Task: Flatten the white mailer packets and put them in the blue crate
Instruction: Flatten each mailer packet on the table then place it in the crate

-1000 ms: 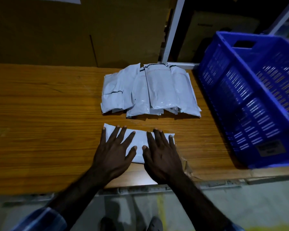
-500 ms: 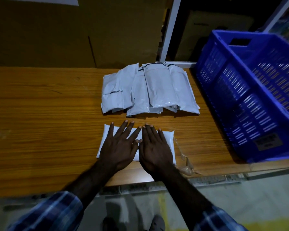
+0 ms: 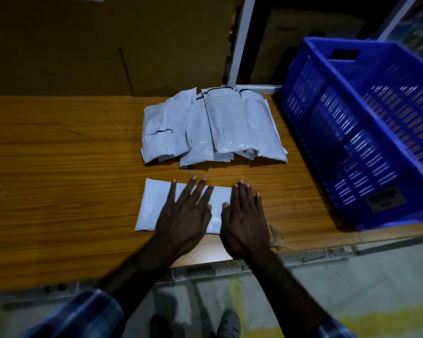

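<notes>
On table, packet lies lengthwise left-right, flat.

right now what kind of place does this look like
Probably a packing or dispatch area in a storeroom. A pile of white mailer packets lies on a worn wooden table, a blue crate stands beside it, and large cardboard cartons stand behind.

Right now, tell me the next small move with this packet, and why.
Probably grip the packet and carry it right to the crate. Both the left hand and right hand press flat on it, it looks flattened, and the crate stands apart on the right.
</notes>
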The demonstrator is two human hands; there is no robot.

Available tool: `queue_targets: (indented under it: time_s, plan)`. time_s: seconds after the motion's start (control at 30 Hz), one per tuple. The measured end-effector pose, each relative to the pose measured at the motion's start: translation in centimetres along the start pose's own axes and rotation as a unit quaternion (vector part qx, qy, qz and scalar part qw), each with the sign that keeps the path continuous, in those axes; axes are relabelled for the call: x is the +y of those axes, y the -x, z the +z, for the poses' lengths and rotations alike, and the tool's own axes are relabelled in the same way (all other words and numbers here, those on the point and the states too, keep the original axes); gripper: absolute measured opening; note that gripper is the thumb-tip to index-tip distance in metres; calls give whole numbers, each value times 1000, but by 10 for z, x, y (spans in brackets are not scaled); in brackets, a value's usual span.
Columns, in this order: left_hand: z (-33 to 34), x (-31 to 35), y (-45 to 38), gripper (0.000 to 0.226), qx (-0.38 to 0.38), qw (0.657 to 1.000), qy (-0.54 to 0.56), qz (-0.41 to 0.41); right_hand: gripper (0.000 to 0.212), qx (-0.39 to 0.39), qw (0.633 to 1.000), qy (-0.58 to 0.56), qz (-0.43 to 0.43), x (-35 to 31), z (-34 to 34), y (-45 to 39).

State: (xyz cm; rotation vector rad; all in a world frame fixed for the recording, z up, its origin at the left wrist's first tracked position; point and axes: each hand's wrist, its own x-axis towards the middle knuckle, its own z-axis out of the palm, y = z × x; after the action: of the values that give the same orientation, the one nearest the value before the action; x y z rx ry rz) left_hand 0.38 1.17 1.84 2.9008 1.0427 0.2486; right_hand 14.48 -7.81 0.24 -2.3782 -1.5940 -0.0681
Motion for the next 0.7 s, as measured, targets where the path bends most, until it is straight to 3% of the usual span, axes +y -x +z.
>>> queue_targets:
  time_s: [0.4,0.7]
  plan:
    - [9,15,-4,54,-11,1000,10,7,56,16,1000,-11,-19,0,1,0]
    - [-3,0,-3,55,-1,999,-35,-5,60,-36,995,-22,-90,-9,-1,-3]
